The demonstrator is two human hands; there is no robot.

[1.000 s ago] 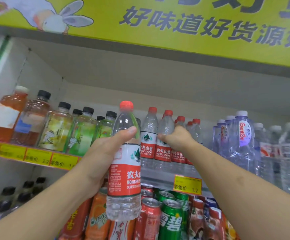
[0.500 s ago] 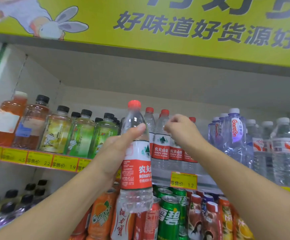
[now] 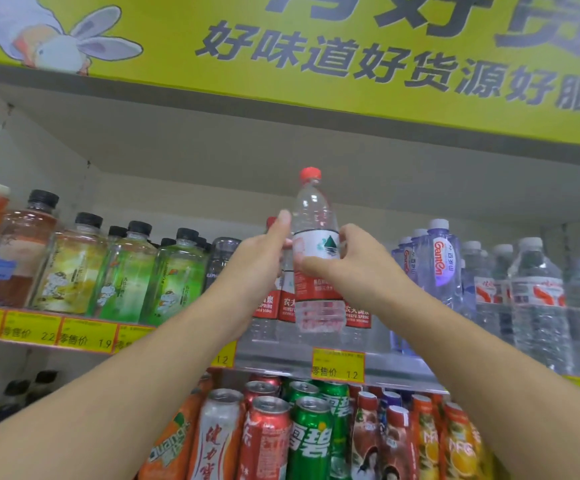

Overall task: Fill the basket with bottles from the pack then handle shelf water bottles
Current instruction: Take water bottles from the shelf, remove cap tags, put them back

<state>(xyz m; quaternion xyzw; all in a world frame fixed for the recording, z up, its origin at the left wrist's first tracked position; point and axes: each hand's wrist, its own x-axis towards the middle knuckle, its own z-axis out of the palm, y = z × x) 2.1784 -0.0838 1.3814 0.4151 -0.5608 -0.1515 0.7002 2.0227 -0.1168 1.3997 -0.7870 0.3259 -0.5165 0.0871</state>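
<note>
I grip the upright water bottle between my left hand and right hand, shelf row directly behind.

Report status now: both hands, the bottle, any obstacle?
Left hand and right hand both grip red-cap bottle, upright at shelf front. Same-brand bottles directly behind.

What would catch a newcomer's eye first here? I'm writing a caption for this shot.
The red-capped water bottle, held upright at centre by the left hand and right hand in front of the shelf. Then the yellow banner across the top, and the green can below.
</note>
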